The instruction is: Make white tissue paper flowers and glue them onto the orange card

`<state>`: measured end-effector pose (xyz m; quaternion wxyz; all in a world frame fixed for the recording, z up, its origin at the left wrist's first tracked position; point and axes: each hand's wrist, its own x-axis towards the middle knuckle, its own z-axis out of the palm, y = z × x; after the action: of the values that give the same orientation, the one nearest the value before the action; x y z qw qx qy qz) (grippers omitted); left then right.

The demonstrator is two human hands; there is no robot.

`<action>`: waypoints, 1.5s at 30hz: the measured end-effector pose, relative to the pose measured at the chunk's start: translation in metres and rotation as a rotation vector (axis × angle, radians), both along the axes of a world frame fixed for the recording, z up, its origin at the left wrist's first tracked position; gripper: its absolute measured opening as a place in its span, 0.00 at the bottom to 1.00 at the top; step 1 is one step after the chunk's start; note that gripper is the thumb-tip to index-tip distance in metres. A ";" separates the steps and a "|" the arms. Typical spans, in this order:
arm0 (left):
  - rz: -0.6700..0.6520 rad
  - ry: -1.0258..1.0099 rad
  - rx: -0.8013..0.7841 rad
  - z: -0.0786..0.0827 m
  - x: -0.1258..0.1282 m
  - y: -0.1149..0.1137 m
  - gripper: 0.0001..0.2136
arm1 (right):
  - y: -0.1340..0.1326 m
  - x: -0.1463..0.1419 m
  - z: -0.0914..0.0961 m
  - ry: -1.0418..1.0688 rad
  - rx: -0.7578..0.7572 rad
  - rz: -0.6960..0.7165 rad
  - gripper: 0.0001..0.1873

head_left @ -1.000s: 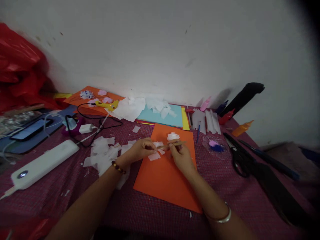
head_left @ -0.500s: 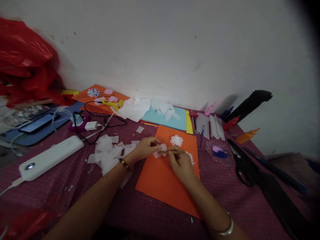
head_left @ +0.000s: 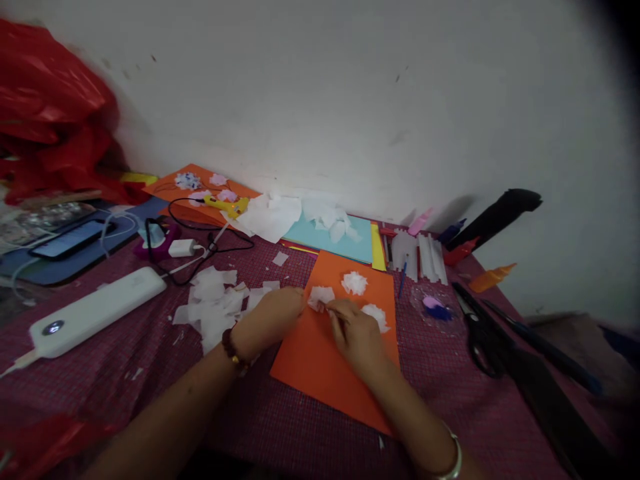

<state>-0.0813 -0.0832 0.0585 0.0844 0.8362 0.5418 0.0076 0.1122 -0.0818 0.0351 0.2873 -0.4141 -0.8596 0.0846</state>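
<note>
My right hand (head_left: 357,333) is over the orange sheet (head_left: 320,373), fingers pinched round a thin brown stick that is mostly hidden by them. At the fingertips, a small square of white tissue paper (head_left: 320,297) lies against the sheet. My left hand (head_left: 275,315) hovers at the sheet's left edge with its back towards me; it is slightly smeared and its fingers are hidden. Two ruffled white tissue flowers, one higher up (head_left: 355,283) and one beside my right hand (head_left: 376,318), sit on the orange sheet. Loose tissue squares (head_left: 213,303) are heaped left of my left hand.
A white power bank (head_left: 100,313) and a yellow glue gun (head_left: 227,205) with black cable lie left. Rightward are a plastic piece with pink and blue paint (head_left: 437,308), black scissors (head_left: 483,340), a blue brush (head_left: 403,277) and an orange tube (head_left: 493,277). A wall stands behind.
My left hand has let go of the tissue square, moved left and turned its back upward. The square stays near my right fingertips, which have shifted slightly left and down.
</note>
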 end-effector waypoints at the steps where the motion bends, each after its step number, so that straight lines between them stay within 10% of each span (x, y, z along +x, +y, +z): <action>1: -0.004 0.009 0.002 0.000 0.000 0.000 0.12 | -0.001 -0.001 0.000 -0.045 0.027 0.000 0.12; 8: -0.002 -0.090 0.047 -0.002 -0.001 -0.003 0.11 | -0.005 -0.003 0.006 -0.221 0.100 0.071 0.15; 16: 0.032 -0.245 0.059 0.008 -0.021 0.007 0.09 | -0.005 0.014 0.016 0.209 -0.064 -0.011 0.11; 21: 0.508 -0.139 0.147 0.022 -0.098 0.014 0.11 | 0.006 0.022 0.017 0.404 -0.211 -0.122 0.13; 27: 0.685 0.006 0.084 0.009 -0.147 0.007 0.13 | 0.010 0.020 0.013 0.469 -0.275 -0.099 0.13; 37: 0.695 -0.063 0.152 0.014 -0.141 0.017 0.06 | 0.013 0.022 0.011 0.546 -0.273 -0.138 0.12; 41: 0.629 -0.533 0.323 0.019 -0.102 0.024 0.04 | 0.016 0.021 0.011 0.531 -0.257 -0.159 0.11; 45: 0.415 -0.913 0.168 0.014 -0.041 0.018 0.03 | 0.014 0.020 0.013 0.493 -0.245 -0.147 0.10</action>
<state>-0.1225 -0.0647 0.0725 0.2417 0.6264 0.6018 0.4325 0.1319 -0.0676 0.0482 0.4407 -0.4737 -0.7150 0.2649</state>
